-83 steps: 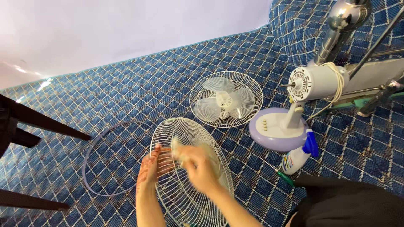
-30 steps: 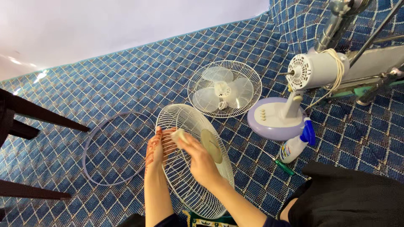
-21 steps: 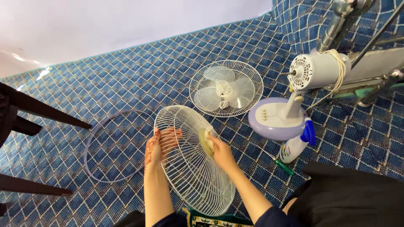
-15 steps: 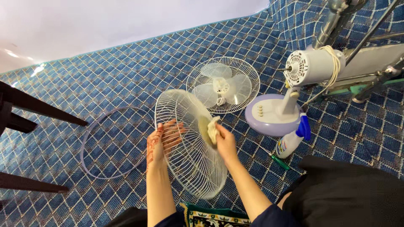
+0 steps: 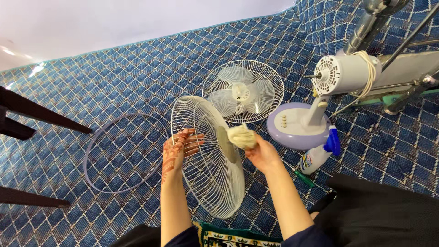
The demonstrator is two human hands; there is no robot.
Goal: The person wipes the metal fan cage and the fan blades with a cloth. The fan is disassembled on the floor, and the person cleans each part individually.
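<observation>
Fingers behind tilted white wire grille

A blue carpet with a pale diamond grid covers the floor. At its centre a white wire fan grille stands tilted on its rim. At nine o'clock from it a thin grey ring lies flat. At one o'clock a second grille with the fan blades in it lies flat. At three o'clock stands the fan base with its motor, a spray bottle and a green-handled screwdriver just beside it.
</observation>
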